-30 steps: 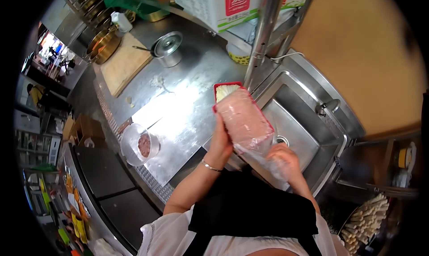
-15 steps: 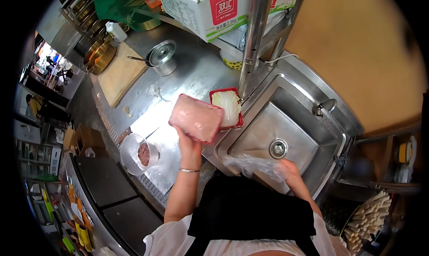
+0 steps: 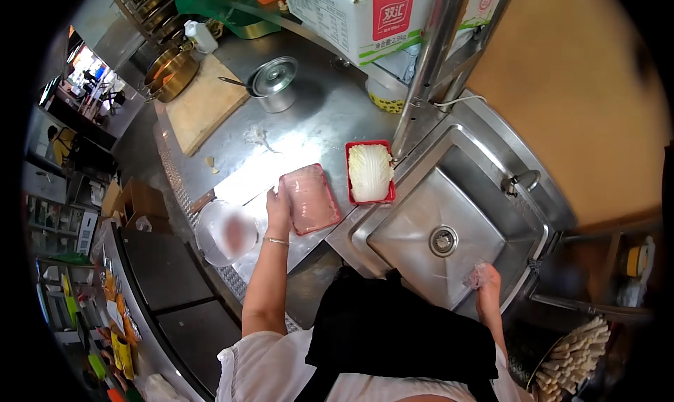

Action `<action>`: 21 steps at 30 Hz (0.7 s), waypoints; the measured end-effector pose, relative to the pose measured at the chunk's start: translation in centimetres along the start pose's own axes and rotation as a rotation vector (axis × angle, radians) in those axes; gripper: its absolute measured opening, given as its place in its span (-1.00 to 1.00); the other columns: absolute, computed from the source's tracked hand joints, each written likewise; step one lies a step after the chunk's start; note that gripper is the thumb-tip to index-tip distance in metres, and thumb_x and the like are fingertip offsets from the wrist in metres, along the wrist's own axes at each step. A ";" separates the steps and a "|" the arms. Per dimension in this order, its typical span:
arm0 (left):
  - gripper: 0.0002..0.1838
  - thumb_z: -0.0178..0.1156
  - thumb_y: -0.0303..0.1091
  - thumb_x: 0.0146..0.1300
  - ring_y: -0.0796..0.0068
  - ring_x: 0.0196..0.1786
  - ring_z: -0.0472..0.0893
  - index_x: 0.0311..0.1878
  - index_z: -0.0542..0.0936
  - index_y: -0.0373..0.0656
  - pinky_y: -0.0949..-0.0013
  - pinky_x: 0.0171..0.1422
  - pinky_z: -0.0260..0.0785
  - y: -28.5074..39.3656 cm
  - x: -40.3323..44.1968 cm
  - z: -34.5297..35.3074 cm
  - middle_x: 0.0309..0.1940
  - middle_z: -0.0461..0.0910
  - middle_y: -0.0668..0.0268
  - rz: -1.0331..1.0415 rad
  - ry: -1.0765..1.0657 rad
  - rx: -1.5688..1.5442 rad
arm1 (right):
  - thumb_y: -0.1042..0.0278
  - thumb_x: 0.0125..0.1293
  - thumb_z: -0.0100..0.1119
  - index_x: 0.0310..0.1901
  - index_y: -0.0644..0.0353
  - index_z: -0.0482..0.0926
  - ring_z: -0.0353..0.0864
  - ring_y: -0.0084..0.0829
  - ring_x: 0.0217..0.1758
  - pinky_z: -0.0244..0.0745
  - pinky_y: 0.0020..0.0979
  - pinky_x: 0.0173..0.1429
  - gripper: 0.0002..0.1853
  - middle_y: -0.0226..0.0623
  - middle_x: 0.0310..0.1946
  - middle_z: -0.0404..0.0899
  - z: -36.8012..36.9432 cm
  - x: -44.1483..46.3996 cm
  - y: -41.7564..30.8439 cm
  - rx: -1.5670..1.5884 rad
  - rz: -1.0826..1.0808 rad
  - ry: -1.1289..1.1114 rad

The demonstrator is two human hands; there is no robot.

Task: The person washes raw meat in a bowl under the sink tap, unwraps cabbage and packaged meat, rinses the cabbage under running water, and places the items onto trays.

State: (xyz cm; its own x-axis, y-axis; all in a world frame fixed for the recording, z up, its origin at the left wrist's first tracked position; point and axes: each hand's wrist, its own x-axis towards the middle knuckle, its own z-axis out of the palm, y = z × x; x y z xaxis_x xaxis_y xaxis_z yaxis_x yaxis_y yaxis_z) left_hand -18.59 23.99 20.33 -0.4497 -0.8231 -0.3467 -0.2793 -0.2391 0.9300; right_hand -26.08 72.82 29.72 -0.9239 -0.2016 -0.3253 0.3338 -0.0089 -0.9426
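A red-rimmed tray of pale pink meat [image 3: 310, 198] lies on or just over the steel counter, its face up. My left hand [image 3: 278, 209] has its fingers closed on the tray's left edge. Right of it, a red tray [image 3: 349, 165] holds napa cabbage [image 3: 370, 172]. My right hand [image 3: 487, 281] is closed around crumpled clear plastic film [image 3: 478, 276] over the sink's near right side. A clear round bowl [image 3: 205, 235] with blurred reddish meat [image 3: 237, 235] stands left of my left hand.
The steel sink [image 3: 414, 237] has a drain and a faucet [image 3: 521, 182]. A wooden cutting board [image 3: 203, 111], a lidded pot [image 3: 274, 86] and a brass-coloured pot [image 3: 173, 74] stand farther back. A printed carton [image 3: 365, 19] rests on a shelf beside a metal post [image 3: 426, 72].
The meat tray has moved down and turned at the counter, uncovering more of the cabbage tray. My right hand has moved right, and its stretched plastic film is now bunched up.
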 end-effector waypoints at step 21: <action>-0.50 0.04 -0.15 0.33 0.51 0.03 0.46 0.29 0.26 -0.05 0.40 0.02 0.38 2.7 -17.4 12.7 0.11 0.38 0.34 -0.164 -1.157 0.100 | 0.18 0.29 0.06 -0.10 0.10 0.40 0.34 -0.55 -0.53 0.31 -0.53 -0.47 -0.76 -0.45 -0.50 0.34 1.1 2.2 -1.7 0.854 0.168 -0.168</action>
State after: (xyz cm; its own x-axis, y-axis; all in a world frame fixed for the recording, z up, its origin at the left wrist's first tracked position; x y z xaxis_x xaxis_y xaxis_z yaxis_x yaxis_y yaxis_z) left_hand -22.31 44.19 27.35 -0.8912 0.1849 -0.4142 -0.4480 -0.2154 0.8677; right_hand -28.51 71.33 30.72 -0.8327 -0.4065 -0.3760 0.5505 -0.6808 -0.4832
